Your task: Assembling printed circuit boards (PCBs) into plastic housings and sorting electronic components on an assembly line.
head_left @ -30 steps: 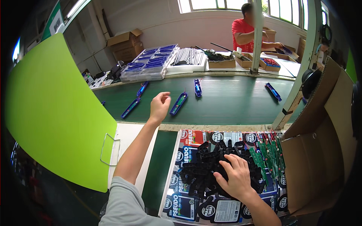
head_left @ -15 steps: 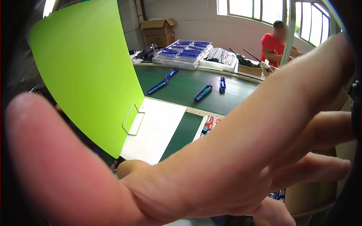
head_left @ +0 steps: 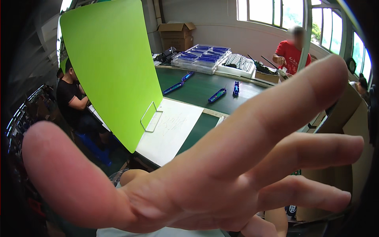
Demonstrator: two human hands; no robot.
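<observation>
My left hand [head_left: 197, 181] is very close to the camera and fills the lower part of the view. Its palm side faces me, the thumb up at the left and the fingers spread toward the right, with nothing in them. Behind it lies a white sheet [head_left: 179, 116] with faint handwriting. A bright green panel [head_left: 108, 59] with a metal wire handle [head_left: 145, 118] stands upright at its left edge. I cannot see my right hand; a bit of bare skin [head_left: 279, 219] shows low behind the fingers, too hidden to identify.
Several blue housings with green boards [head_left: 217, 95] lie on the green work surface [head_left: 201, 85]. Behind are clear trays of blue parts [head_left: 203, 55], a white tray of rods [head_left: 239, 65] and cardboard boxes [head_left: 175, 35]. People sit at left [head_left: 71, 94] and back right [head_left: 290, 55].
The view has swung left and the scene sits further right; a seated person at left has come into view. My left hand appears slightly lower, its fingers more spread.
</observation>
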